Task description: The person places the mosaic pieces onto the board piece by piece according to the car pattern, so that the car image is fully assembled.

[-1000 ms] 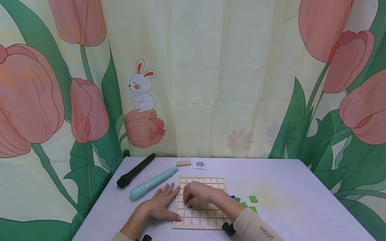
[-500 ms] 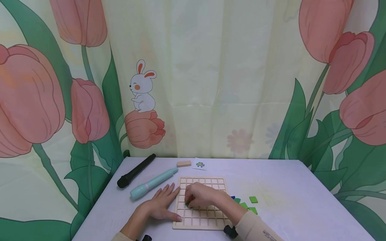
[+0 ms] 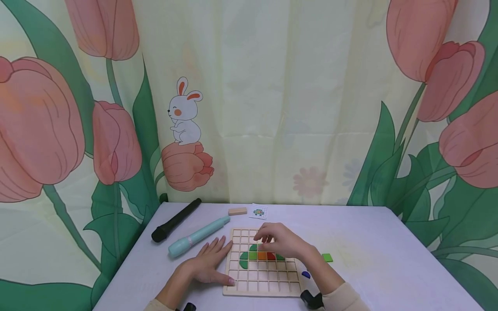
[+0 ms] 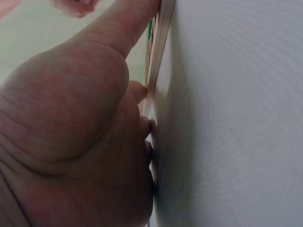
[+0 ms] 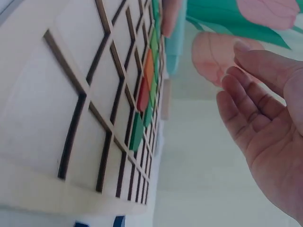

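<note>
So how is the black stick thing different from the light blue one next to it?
The black stick is dark all over and lies farther from the wooden grid board. The light blue stick is pale, has a lighter band near its thick end, and lies closer to the left hand. Both lie flat on the table, slanted the same way.

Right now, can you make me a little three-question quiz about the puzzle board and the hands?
1. True or false: the left hand lies flat against the left edge of the wooden grid board.
2. Which colours are the tiles in the row on the board? A) green, orange, red B) all blue C) yellow and pink
3. Fill in: the right hand hovers over the board holding ____.

Key:
1. True; the fingers lie straight along the edge.
2. A.
3. Nothing; the right wrist view shows the fingers relaxed and bare.
</note>
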A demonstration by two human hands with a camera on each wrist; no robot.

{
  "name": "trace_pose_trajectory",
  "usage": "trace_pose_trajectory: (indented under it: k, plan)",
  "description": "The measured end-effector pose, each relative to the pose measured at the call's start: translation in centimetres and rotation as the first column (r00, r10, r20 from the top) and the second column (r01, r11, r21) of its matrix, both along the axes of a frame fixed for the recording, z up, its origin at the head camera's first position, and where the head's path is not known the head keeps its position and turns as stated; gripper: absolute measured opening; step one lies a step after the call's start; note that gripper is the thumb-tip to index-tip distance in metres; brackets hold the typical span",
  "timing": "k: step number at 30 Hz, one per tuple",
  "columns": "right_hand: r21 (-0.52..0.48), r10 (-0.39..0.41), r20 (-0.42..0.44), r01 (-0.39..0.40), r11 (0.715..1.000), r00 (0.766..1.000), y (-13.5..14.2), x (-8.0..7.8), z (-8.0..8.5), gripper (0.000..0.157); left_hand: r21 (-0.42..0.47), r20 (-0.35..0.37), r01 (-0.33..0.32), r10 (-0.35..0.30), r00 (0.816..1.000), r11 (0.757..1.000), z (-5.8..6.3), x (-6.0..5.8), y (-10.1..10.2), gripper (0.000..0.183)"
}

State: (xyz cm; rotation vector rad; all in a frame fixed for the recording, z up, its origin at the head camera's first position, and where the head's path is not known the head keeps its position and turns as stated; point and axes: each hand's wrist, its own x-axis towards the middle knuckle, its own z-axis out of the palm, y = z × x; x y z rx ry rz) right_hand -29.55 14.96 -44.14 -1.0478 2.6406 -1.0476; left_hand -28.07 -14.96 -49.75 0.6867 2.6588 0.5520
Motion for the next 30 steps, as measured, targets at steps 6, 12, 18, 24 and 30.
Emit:
trace_pose_trajectory:
  k: [6,12,18,24,30]
  plan:
    - [-0.047,-0.080,0.020,0.081,0.996,0.997,2.2,0.5,-0.2,0.019,0.004,0.001,-0.001,0.001,1.000,1.000,0.3,0.1,0.1,0.120]
    - [-0.030,-0.100,0.042,0.101,0.994,0.994,3.5,0.1,-0.9,0.023,0.003,0.001,-0.004,0.004,1.000,1.000,0.5,0.1,0.1,0.120]
    - [-0.023,-0.127,0.011,0.127,0.992,0.992,4.3,0.0,-1.0,0.025,-0.002,0.008,-0.011,0.011,1.000,1.000,0.5,0.1,0.2,0.121]
    - [-0.054,-0.182,-0.019,0.181,0.982,0.983,5.8,-0.3,-1.2,0.024,-0.008,0.004,-0.012,0.012,1.000,1.000,0.4,0.1,0.2,0.120]
    - [-0.057,-0.277,0.015,0.278,0.959,0.961,7.6,-0.6,-1.2,0.022,-0.003,0.003,-0.013,0.013,1.000,1.000,0.3,0.1,0.1,0.121]
